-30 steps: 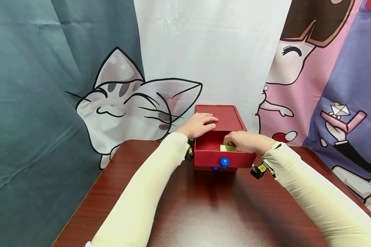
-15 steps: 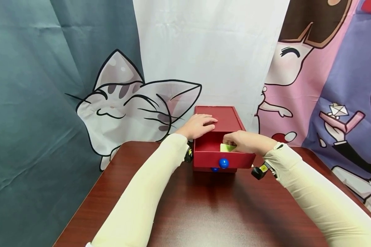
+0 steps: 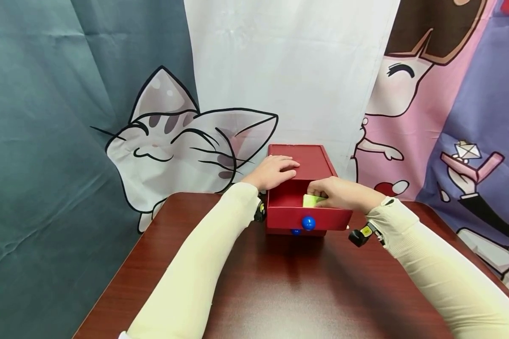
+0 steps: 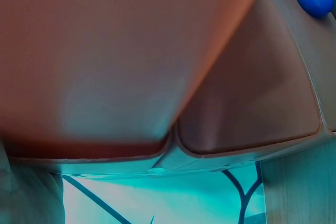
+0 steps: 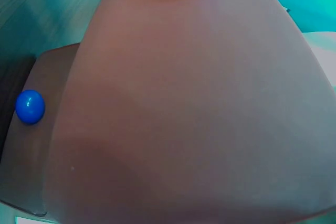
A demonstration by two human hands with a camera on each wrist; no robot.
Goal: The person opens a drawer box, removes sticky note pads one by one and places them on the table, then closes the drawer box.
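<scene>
A red two-drawer box (image 3: 307, 160) stands near the table's far edge, its upper drawer (image 3: 286, 219) pulled out. My left hand (image 3: 271, 173) rests on the box's top at the left, fingers extended. Inside the drawer, my right hand (image 3: 341, 193) pinches a small yellow-green flat piece (image 3: 310, 201), perhaps a sticky-note pad; the drawer front and fingers hide part of it. A blue round knob (image 3: 308, 223) sits on the drawer front. Neither hand appears in the wrist views: the left one shows the box's side (image 4: 247, 77), the right one the drawer front (image 5: 189, 108).
The lower drawer is closed, with its own blue knob (image 5: 30, 107). A dark red-brown wooden table (image 3: 275, 287) lies under the box. Behind hangs a cloth backdrop (image 3: 292, 70) with cartoon figures, close to the back of the box.
My right hand has risen slightly and shifted a little to the right, and more of the yellow-green piece shows above the drawer front. My left hand stays in place on the box.
</scene>
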